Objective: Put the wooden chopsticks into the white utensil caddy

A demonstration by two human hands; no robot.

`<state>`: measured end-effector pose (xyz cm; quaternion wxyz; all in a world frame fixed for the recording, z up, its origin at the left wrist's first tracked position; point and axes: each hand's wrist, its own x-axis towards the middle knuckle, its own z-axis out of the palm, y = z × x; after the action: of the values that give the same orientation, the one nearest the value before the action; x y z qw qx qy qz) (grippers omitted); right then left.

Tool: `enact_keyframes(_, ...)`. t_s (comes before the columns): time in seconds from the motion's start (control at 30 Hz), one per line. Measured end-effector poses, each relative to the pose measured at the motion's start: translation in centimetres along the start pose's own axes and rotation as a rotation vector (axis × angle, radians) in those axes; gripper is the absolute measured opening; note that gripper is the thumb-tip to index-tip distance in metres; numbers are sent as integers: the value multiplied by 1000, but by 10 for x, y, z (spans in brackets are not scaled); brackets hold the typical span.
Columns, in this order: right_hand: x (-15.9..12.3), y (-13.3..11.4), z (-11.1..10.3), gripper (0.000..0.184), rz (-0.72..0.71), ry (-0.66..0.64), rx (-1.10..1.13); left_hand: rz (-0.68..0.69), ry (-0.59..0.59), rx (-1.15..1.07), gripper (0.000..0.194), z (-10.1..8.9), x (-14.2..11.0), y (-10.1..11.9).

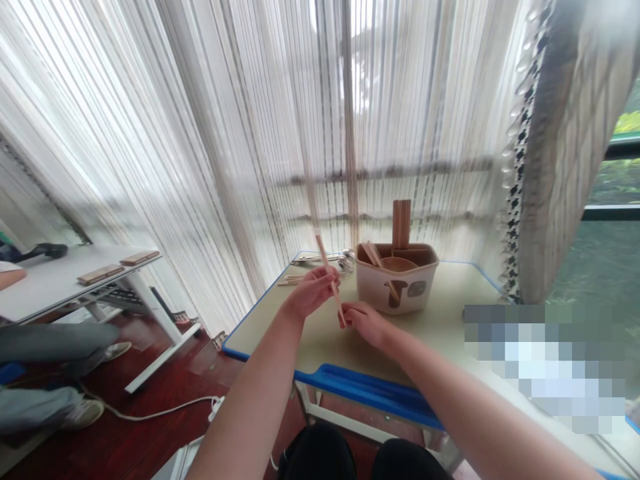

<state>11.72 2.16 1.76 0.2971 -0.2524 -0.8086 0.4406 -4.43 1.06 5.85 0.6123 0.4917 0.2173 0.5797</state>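
Observation:
My left hand (315, 292) is closed around light wooden chopsticks (323, 250) that slant up toward the curtain; whether they are one or two I cannot tell. Lower down, the fingers of my right hand (364, 321) pinch the bottom end of the same chopsticks. Just right of both hands stands a white and brown utensil caddy (369, 283) with compartments. A bundle of darker chopsticks (401, 223) rises upright from its back, and lighter sticks (373, 255) lean at its left. Behind my left hand lie metal spoons (346, 260) and more chopsticks (290, 281).
The desk (320, 343) has a blue edge and a blue front groove (360, 387). A curtain (270, 133) hangs behind it. At left, a white table (45, 287) bears two flat wooden items (100, 274), with a person's legs beneath. A white cable (150, 417) crosses the floor.

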Motion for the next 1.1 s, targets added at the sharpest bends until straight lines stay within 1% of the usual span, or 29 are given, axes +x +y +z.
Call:
enact_keyframes(0.1, -5, -15, -10, 22, -150, 103, -184, 77, 9, 65, 18, 25, 7, 13)
enact_keyframes(0.17, -9, -25, -20, 21, -242, 250, -353, 106, 30, 168, 17, 46, 17, 26)
enact_keyframes(0.2, -12, -30, -25, 21, -280, 339, -429, 145, 56, 236, 17, 57, 23, 33)
enact_keyframes(0.27, -16, -37, -37, 22, -327, 544, -551, 265, 137, 396, 21, 78, 37, 46)
enact_keyframes(0.33, -20, -42, -50, 22, -327, 760, -647, 386, 217, 551, 25, 95, 52, 55)
enact_keyframes(0.4, -21, -45, -63, 22, -291, 929, -724, 458, 259, 656, 27, 106, 67, 59)
enact_keyframes(0.5, -19, -44, -79, 23, -204, 1069, -794, 492, 274, 747, 27, 109, 87, 56)
enact_keyframes(0.57, -17, -41, -86, 22, -165, 1110, -810, 502, 284, 805, 27, 105, 97, 52)
enact_keyframes(0.63, -16, -39, -91, 22, -169, 1106, -810, 492, 300, 850, 27, 99, 103, 47)
enact_keyframes(0.73, -18, -37, -96, 22, -201, 1073, -808, 447, 327, 926, 29, 91, 106, 40)
enact_keyframes(0.8, -20, -37, -97, 22, -195, 1065, -810, 429, 347, 1002, 31, 88, 104, 36)
enact_keyframes(0.87, -20, -37, -96, 21, -182, 1038, -815, 412, 345, 1075, 32, 86, 101, 32)
enact_keyframes(0.97, -17, -35, -90, 20, -182, 961, -824, 401, 347, 1147, 30, 86, 99, 29)
enact_keyframes(1.1, -12, -34, -82, 20, -140, 918, -778, 384, 405, 1253, 27, 87, 94, 31)
